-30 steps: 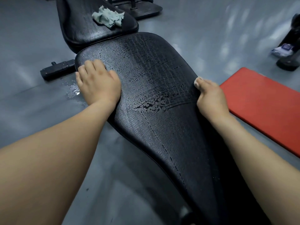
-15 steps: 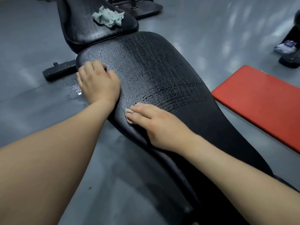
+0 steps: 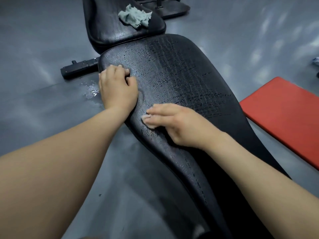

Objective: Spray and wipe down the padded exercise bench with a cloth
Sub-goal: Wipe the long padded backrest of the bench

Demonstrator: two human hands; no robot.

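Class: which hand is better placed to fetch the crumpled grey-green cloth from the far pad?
Probably the left hand: it rests farther up the long black padded bench, nearer the crumpled grey-green cloth. The right hand lies flat lower down, farther away.

No readable text anywhere, no legible label, brand, number or sign on bench point(image 3: 172, 75), cloth point(image 3: 133, 17), red mat point(image 3: 284, 114) or floor point(image 3: 34, 49)
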